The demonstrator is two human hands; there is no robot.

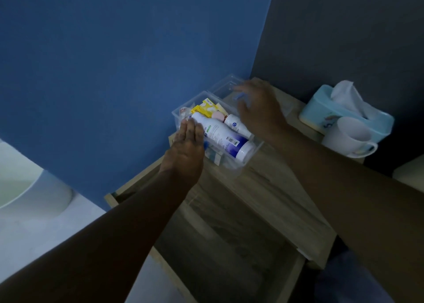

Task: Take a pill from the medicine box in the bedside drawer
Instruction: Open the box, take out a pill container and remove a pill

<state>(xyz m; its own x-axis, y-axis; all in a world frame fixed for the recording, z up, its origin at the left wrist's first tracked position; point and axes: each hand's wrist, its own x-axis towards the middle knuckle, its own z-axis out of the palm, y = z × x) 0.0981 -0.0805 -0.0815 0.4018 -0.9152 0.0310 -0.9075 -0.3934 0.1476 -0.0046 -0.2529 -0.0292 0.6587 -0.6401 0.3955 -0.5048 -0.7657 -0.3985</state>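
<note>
A clear plastic medicine box (249,152) stands on the wooden bedside table, against the blue wall. Inside lie a large white bottle (226,138), a smaller white bottle (236,123), yellow sachets (206,107) and a pink round item (217,115). The box's clear lid (226,84) is swung back behind it. My left hand (187,146) lies flat against the box's left side, its fingertips touching the large bottle. My right hand (259,106) hovers over the back of the box with fingers spread, touching the lid's near edge by a blue latch (239,96). No single pill is visible.
The bedside drawer (229,252) below the tabletop is pulled out toward me, and its inside is dark. A light blue tissue box (321,106) and a white mug (351,137) stand at the table's right. A white rounded object (29,188) sits on the floor at the left.
</note>
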